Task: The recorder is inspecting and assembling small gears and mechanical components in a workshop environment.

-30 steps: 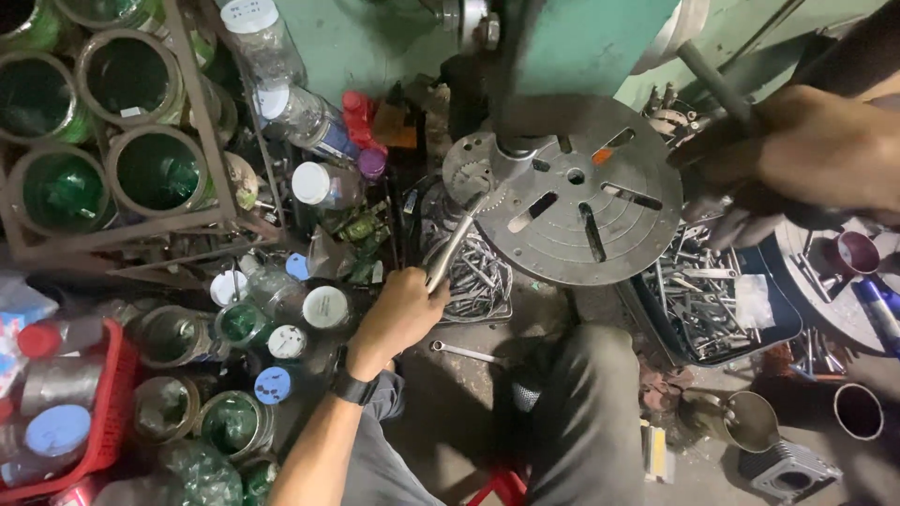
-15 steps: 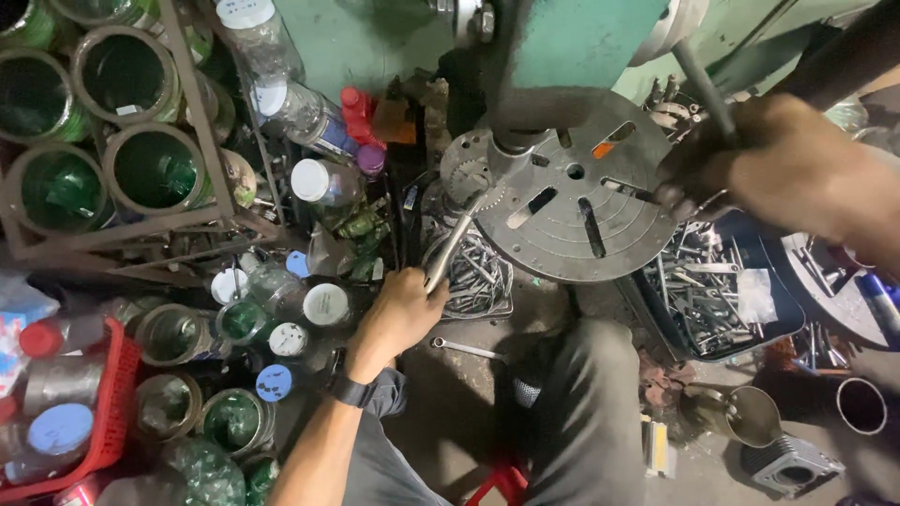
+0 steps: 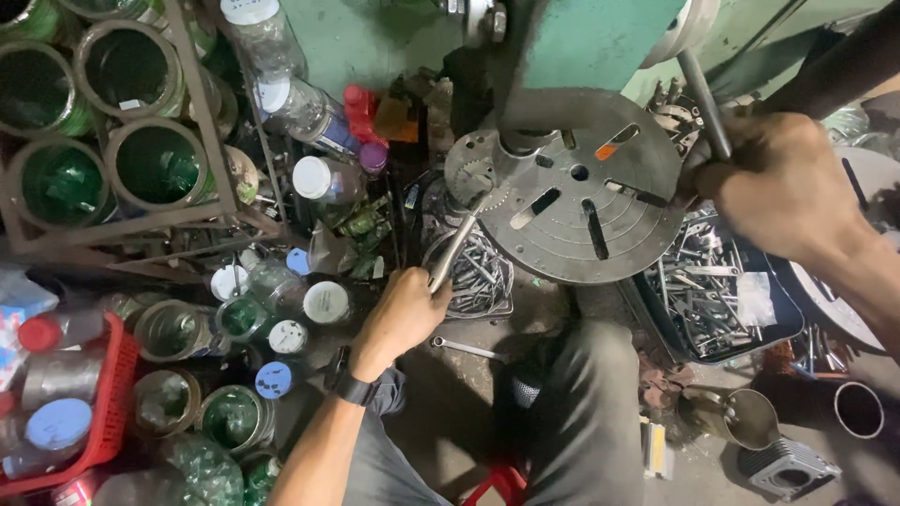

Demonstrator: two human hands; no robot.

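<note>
I look down at a drill press with a round slotted metal table (image 3: pixel 586 201) under its green head (image 3: pixel 600 37). My left hand (image 3: pixel 403 314) grips a silver crank handle (image 3: pixel 455 248) that runs up to the toothed gear at the table's left edge. My right hand (image 3: pixel 783 183) is wrapped around a dark metal feed lever (image 3: pixel 705 94) at the right side of the machine. A black watch sits on my left wrist. My grey-trousered knees are below the table.
Green glass jars in a metal rack (image 3: pixel 150 159) and several capped plastic bottles (image 3: pixel 323 178) crowd the left. A red crate (image 3: pixel 89 412) sits lower left. A black tray of metal bits (image 3: pixel 722 300) lies right, a spanner (image 3: pixel 469 349) on the floor.
My view has shifted slightly, so the table sits lower and to the left. My right hand has slid left and up along the feed lever. The left hand stays on the crank.
</note>
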